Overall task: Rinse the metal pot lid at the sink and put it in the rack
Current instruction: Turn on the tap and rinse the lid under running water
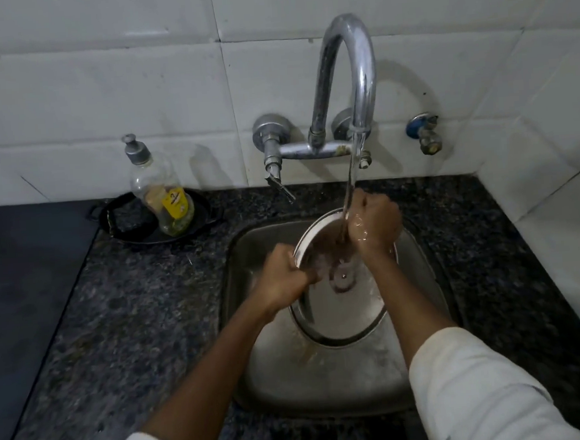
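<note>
Speckled granite tabletop (143, 298) surrounds the steel sink (326, 372), and over the basin the metal pot lid (339, 305) sits tilted between both hands, its knob facing up. The left hand (287, 276) has its grip closed on the lid's left rim; the right hand (375, 226) is clenched at the far rim, right where the tap (350, 78) stream lands. Risk, I'd say: wet metal slipping and clanging into the basin, or spray bouncing outward. The sink walls sit close around the lid; open tabletop lies left of the left grip, past it a soap bottle (163, 191). No rack in view.
</note>
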